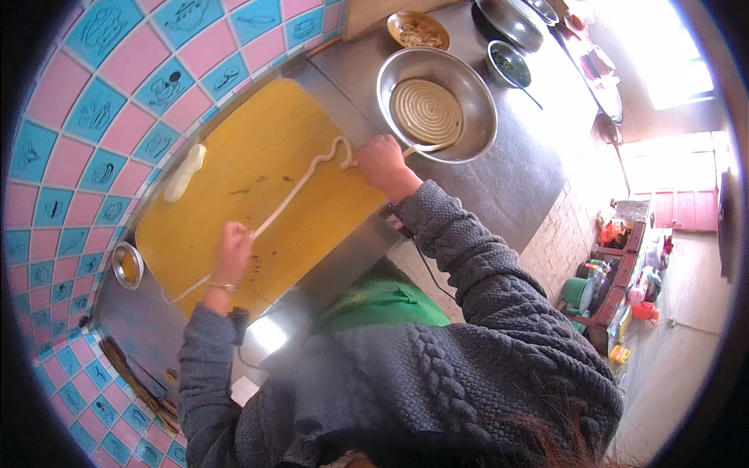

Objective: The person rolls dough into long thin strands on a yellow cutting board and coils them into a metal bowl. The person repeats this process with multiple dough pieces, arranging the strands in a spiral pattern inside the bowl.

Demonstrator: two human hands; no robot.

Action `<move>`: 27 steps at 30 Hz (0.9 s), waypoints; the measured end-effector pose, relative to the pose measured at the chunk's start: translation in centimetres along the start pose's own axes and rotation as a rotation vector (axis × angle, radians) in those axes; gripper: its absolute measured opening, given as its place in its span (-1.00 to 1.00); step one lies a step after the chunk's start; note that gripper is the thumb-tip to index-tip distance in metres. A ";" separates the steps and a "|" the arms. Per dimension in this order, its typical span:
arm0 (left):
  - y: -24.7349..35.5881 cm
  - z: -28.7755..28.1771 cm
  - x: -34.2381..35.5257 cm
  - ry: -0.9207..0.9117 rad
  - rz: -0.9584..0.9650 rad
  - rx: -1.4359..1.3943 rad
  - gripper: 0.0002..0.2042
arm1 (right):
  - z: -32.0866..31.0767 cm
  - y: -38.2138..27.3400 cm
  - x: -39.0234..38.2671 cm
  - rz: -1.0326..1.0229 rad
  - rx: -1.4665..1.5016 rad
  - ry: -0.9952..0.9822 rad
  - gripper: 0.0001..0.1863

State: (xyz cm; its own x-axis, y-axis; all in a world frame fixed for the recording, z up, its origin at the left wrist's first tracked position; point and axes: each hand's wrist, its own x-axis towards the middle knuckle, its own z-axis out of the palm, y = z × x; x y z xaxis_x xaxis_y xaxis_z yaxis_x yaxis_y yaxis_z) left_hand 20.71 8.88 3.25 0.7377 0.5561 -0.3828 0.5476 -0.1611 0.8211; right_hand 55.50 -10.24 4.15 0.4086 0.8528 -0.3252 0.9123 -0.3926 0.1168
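Observation:
A long pale dough rope (290, 195) runs across the yellow board (226, 187). My left hand (234, 253) pinches it near the board's front, and its thin tail trails past my wrist to the lower left. My right hand (381, 162) is closed round the same rope at the board's right edge, with a wavy bend of slack just left of it. From there the strand passes over the rim of a large steel bowl (485, 117) and joins a flat spiral of coiled dough (425, 109) inside. A separate dough lump (186, 173) lies by the board's far left edge.
Left of the board stands a small metal bowl (127, 265) with yellow contents. Behind the steel bowl are a brown dish (419, 31) of food and a small bowl (509, 64) with a utensil. Pink and blue tiled wall (133, 125) borders the counter; a cable (429, 269) hangs near my right forearm.

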 end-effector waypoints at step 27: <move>37.7 -4.2 -1.8 -0.102 0.774 -0.514 -0.47 | -4.1 17.6 11.7 -0.369 0.979 -0.089 -0.82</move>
State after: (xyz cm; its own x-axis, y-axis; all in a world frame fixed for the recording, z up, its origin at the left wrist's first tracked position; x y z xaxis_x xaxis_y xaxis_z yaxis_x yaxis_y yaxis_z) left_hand 38.37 5.21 36.72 0.8683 0.3669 0.3338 -0.3348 -0.0631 0.9402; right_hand 76.49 -5.77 6.24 0.0706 0.9634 -0.2585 0.5427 -0.2545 -0.8004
